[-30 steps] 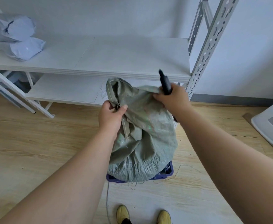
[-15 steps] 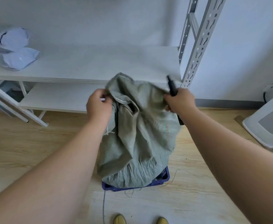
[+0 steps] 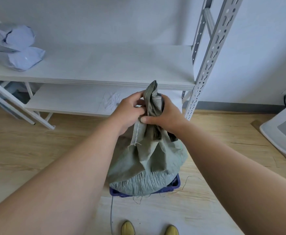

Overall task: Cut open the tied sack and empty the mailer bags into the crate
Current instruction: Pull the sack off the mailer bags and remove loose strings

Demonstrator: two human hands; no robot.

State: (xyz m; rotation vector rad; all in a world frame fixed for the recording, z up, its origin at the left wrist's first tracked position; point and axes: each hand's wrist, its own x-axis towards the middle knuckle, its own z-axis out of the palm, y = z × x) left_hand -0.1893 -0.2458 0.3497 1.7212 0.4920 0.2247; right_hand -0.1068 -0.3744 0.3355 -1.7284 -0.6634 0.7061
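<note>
1. My left hand (image 3: 127,111) and right hand (image 3: 166,114) both grip the gathered neck of the sack (image 3: 149,158), fingers curled round the bunched weave, thumbs pinching it between them; a dark tool shows just behind my right hand, though whether I grip it I cannot tell.
2. The sack stands upright in the blue crate (image 3: 175,185) on the floor, its bulk filling the crate; I judge the best move is to keep the neck bunched tight, lift straight up, then tip the sack over the crate so nothing spills past the rim.
3. Loose threads (image 3: 137,199) trail at the crate's edge; I should mind them underfoot.
4. Pale mailer bags (image 3: 22,56) lie on the shelf (image 3: 105,65), well apart.
</note>
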